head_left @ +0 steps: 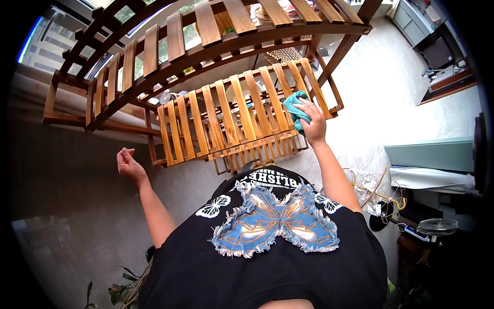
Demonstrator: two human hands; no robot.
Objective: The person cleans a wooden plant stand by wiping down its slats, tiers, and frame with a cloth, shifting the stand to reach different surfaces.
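Observation:
A teal cloth is bunched under my right hand, whose fingers press it onto the right end of a slatted wooden shelf. The shelf belongs to a tiered wooden rack, with a higher slatted tier above and behind it and a lower one beneath. My left hand hangs in the air to the left of the shelf, apart from it. Its fingers are curled in, and nothing shows in them.
A window and pale curtain stand behind the rack at the left. To the right are wire hangers, a small fan and a light green panel. Plant leaves rise at the lower left. The floor is grey tile.

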